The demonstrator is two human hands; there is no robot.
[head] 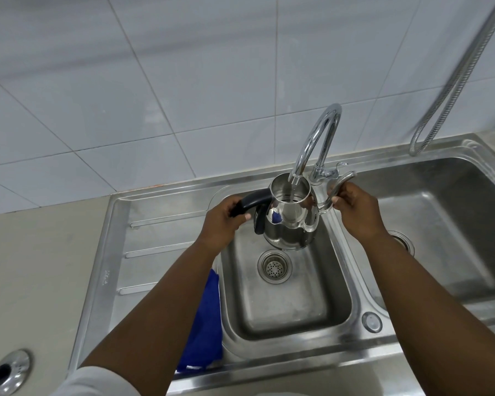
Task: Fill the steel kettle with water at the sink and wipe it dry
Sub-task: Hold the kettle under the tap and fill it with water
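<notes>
Kettle (pixel 290 215) upright under tap (pixel 316 138), handle pointing left, L hand (pixel 222 221) gripping it, R hand (pixel 354 207) closed on spout.

The beige surface (pixel 34 270) carries a steel sink unit (pixel 143 201) with a ribbed drainboard beneath the left hand (pixel 223 221). A blue cloth (pixel 204 324) lies on the drainboard under that forearm, at the basin's edge. A round steel lid (pixel 10 371) lies on the surface, well left of the hand.
</notes>
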